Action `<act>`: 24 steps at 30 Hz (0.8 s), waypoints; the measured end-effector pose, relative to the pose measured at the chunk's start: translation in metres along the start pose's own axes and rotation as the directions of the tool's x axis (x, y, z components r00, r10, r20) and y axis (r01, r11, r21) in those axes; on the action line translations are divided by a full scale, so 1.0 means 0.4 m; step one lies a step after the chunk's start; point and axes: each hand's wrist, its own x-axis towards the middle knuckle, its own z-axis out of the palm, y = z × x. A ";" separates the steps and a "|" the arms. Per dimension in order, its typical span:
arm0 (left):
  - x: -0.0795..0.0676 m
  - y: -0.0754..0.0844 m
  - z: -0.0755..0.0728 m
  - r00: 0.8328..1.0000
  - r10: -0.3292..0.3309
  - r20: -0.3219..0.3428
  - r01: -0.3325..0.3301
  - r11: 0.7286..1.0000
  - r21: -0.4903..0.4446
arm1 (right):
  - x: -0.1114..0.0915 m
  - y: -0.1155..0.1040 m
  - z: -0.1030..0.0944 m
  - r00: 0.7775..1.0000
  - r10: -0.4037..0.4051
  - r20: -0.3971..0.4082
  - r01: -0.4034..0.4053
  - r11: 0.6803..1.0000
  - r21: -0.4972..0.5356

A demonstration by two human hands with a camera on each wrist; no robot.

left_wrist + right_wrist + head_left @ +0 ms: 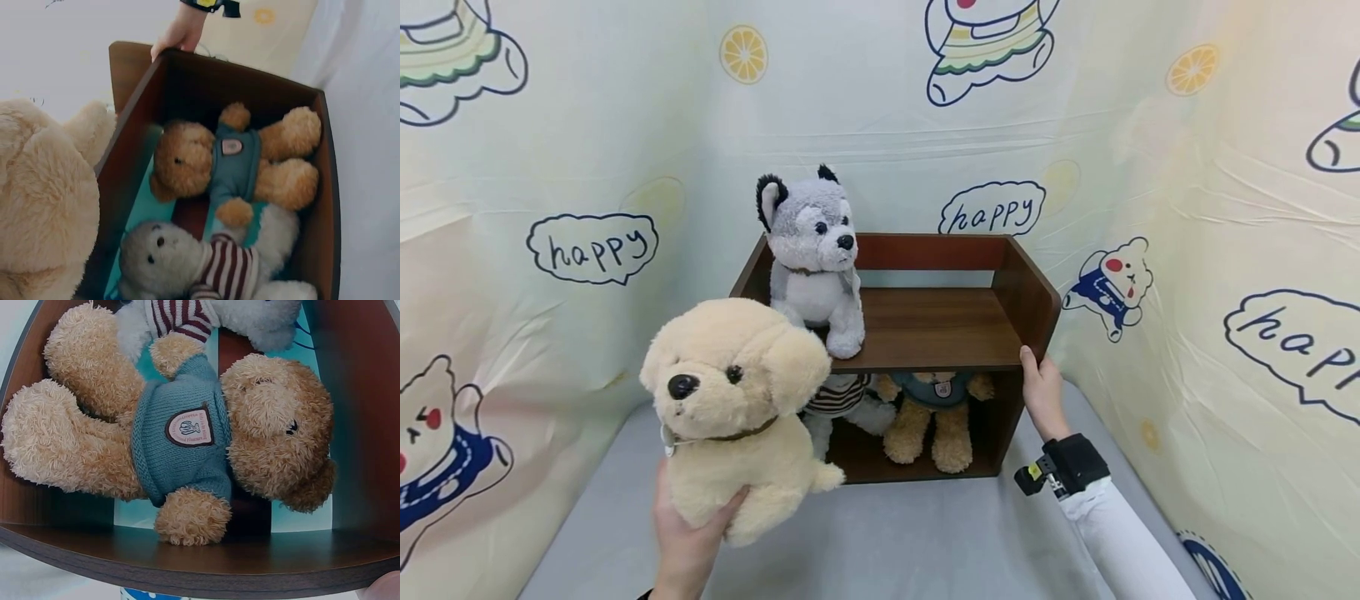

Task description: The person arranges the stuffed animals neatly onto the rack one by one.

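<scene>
In the head view my left hand (685,537) grips a cream plush dog (722,467) from below, in front of the shelf's left side; the plush hides part of the fingers. My right hand (1043,393) holds the right side panel of a dark brown two-tier wooden shelf (932,325), thumb at its front edge. A grey-and-white plush husky (812,292) sits on the upper tier at the left. Below are a tan teddy bear (275,419) in a blue-green sweater and a grey plush bear (162,256) in a striped top.
The shelf stands on a grey-covered table (880,542). Behind and at both sides hangs a pale printed curtain (850,100) with cartoon bears, orange slices and lettering. The shelf's raised side and back panels border the upper tier.
</scene>
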 end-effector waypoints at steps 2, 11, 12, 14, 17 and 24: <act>-0.001 0.006 0.014 1.000 0.002 0.025 -0.002 0.999 0.036 | -0.001 -0.002 0.000 1.000 0.003 -0.001 -0.003 1.000 -0.003; -0.001 0.022 0.078 0.984 0.086 0.159 -0.084 0.996 -0.019 | 0.000 -0.004 0.002 1.000 -0.013 -0.009 0.013 1.000 0.002; -0.002 0.023 0.084 0.983 0.087 0.164 -0.081 0.996 -0.043 | 0.000 -0.004 0.002 1.000 -0.018 -0.010 0.018 1.000 0.007; -0.002 0.022 0.096 0.982 0.090 0.166 -0.077 0.994 -0.079 | 0.000 -0.002 0.002 1.000 -0.027 -0.013 0.027 0.999 0.020; -0.001 0.025 0.115 0.982 0.085 0.170 -0.071 0.994 -0.085 | 0.001 0.001 0.002 0.999 -0.033 -0.023 0.033 0.999 0.027; -0.006 0.041 0.160 0.975 0.143 0.171 -0.128 0.987 -0.096 | 0.001 0.000 0.003 1.000 -0.021 -0.012 0.022 0.999 0.026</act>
